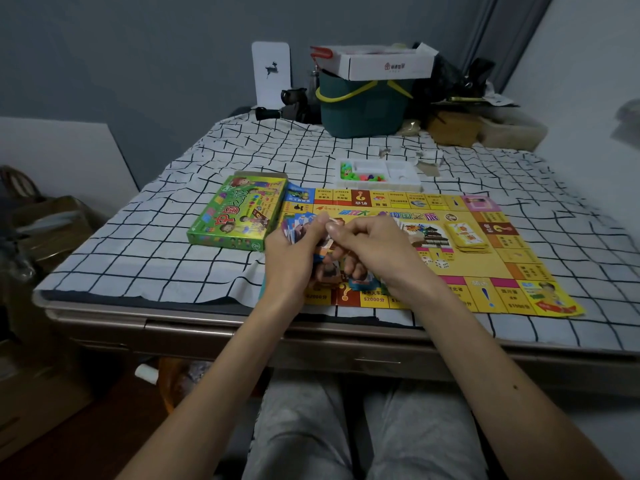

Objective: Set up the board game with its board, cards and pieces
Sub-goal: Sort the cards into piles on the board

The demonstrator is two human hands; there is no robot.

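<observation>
The board (512, 271) lies flat on the checked cloth (138, 244). Both hands meet over its left part. The left hand (294, 252) grips a fanned bundle of cards (293, 229) and the right hand (375, 247) pinches 1 card at its top, probably to peel it off for sorting. 1 yellow pile (467, 237) sits on the board's right half, near 2 dice (440, 263). The tray (405, 173) of pieces waits at the far edge, and the green box (239, 213) is on the left.

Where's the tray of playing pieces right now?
In the head view, the white tray sits on the checked cloth just beyond the board, right of the green game box and before the green basket.
</observation>
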